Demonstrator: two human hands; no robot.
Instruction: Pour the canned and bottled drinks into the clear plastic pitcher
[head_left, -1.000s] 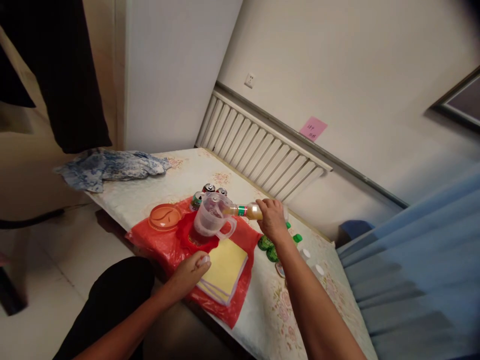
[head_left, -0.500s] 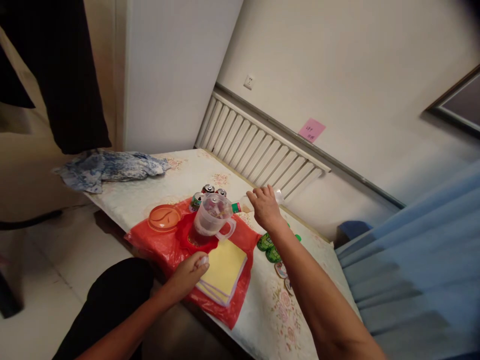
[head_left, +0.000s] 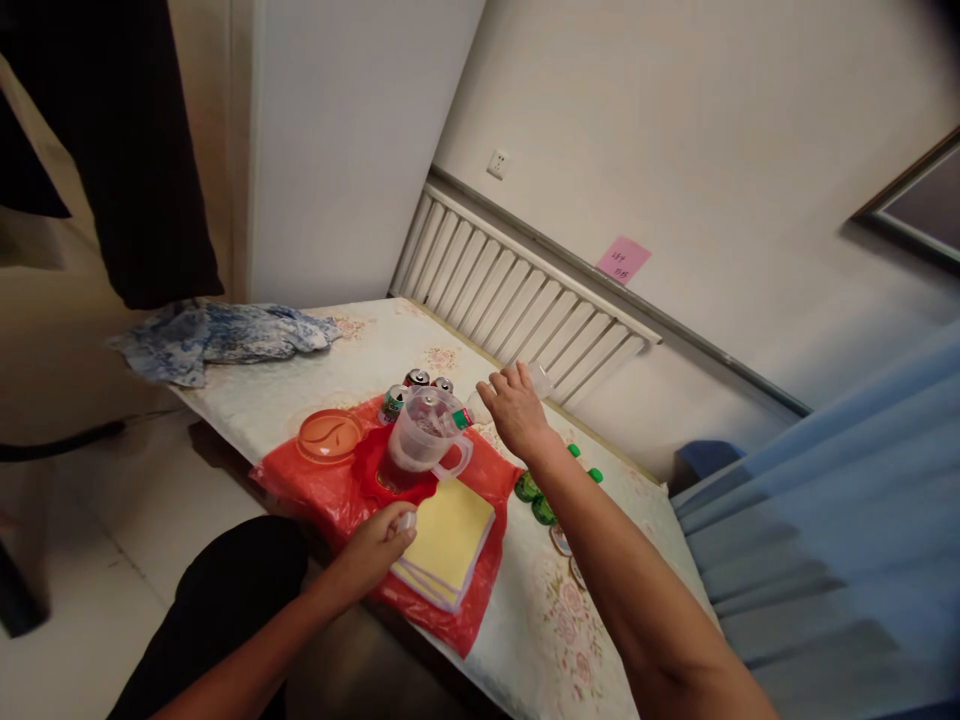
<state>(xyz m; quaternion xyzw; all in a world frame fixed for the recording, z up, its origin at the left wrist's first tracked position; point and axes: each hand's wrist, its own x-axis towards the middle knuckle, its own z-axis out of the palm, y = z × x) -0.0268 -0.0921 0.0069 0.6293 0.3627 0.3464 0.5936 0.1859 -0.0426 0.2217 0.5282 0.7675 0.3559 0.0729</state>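
Right hand (head_left: 517, 412) curled firmly round a clear bottle (head_left: 540, 380), the person across from me has it tipped nearly flat, its green-labelled neck at the rim of a clear plastic pitcher (head_left: 411, 440); whether the two touch, I can't tell. Dark liquid with pale froth sits in the pitcher, which stands upright on the red plastic sheet (head_left: 480, 625). Low beside the yellow-topped stack (head_left: 454, 540), the left hand (head_left: 375, 550) pinches something small and whitish (head_left: 407, 521). Drink cans (head_left: 393, 404) stand just behind the pitcher.
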